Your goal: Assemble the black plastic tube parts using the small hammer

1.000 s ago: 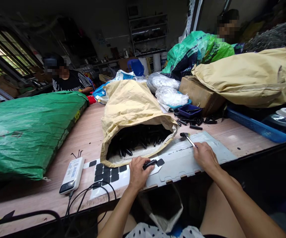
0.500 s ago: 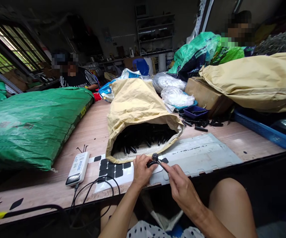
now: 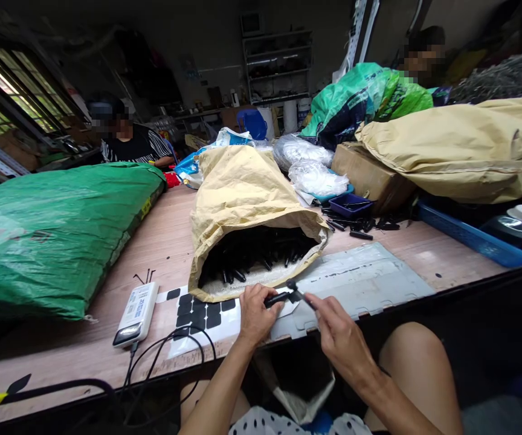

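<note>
My left hand (image 3: 259, 314) is closed around a short black handle-like piece (image 3: 277, 299) at the table's front edge. My right hand (image 3: 340, 332) grips a dark rod-like tool (image 3: 305, 298) with a round knob at its far end; its exact kind is unclear. The tool's head meets or overlaps the tip of the black piece; I cannot tell whether they are joined. Just beyond my hands lies an open tan paper sack (image 3: 243, 193), its mouth facing me. Inside are several similar black pieces (image 3: 239, 275).
A full green sack (image 3: 61, 235) fills the left. A white power bank (image 3: 136, 314) with black cables lies in front of it. More black pieces (image 3: 361, 235) lie by a purple tray (image 3: 350, 206). A blue basket (image 3: 464, 238) stands right. Two people sit beyond.
My right hand has shifted slightly right, and the tool's round end has moved from above the black piece to its tip. More of the black piece shows. The view has turned slightly.
</note>
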Available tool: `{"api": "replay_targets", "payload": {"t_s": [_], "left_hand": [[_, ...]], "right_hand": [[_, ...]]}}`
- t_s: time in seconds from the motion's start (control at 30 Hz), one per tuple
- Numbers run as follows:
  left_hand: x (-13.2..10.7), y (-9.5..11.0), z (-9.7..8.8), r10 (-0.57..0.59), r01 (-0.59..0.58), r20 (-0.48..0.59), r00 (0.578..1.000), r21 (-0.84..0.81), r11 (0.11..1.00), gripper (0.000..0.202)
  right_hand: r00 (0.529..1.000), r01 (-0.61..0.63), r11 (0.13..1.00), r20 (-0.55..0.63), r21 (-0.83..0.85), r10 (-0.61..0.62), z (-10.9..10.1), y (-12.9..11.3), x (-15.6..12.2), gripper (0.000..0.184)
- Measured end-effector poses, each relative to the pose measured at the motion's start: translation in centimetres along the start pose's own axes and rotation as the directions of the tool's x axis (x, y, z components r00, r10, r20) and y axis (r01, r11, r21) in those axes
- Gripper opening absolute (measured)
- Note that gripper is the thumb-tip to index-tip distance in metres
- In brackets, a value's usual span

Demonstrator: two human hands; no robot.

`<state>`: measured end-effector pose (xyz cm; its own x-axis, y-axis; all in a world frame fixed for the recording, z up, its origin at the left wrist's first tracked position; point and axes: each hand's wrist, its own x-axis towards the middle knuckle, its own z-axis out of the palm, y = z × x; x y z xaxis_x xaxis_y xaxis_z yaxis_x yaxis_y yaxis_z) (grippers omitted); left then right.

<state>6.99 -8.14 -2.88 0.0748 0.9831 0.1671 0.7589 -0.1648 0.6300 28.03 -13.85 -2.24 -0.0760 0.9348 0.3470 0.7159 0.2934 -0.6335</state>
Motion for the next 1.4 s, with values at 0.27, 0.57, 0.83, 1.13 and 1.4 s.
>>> {"api": "replay_targets", "payload": {"t_s": [0.27,0.57,0.83,1.13,1.4], "left_hand": [[0.0,-0.2,0.4,0.013,-0.013,0.001,1.000,0.027,1.000,0.014],[-4.5,1.4,-1.6,0.259,-0.241,0.069,0.963,-0.195,0.951,0.021],[-12.3,-1.1,6.5,-0.384,0.452,0.597,0.704,0.041,0.891,0.030],[-9.0,2.0,3.3,-0.165,0.282,0.611,0.774,-0.100,0.954,0.032],[4.0,-1.7,-7.1,-0.321,0.388,-0.339,0.884,0.149,0.910,0.033]], "right_hand": [[0.934,-0.348,0.816,-0.243,-0.461,0.261,-3.9,7.2,5.3,0.042],[0.935,-0.332,0.693,-0.318,-0.639,0.155,-1.1,9.0,6.5,0.039],[0.938,-0.327,0.686,-0.311,-0.650,0.153,-1.2,8.9,6.5,0.041],[0.938,-0.314,0.688,-0.326,-0.654,0.118,-1.1,9.2,6.3,0.039],[0.940,-0.320,0.691,-0.308,-0.648,0.146,-1.2,8.8,6.4,0.039]]}}
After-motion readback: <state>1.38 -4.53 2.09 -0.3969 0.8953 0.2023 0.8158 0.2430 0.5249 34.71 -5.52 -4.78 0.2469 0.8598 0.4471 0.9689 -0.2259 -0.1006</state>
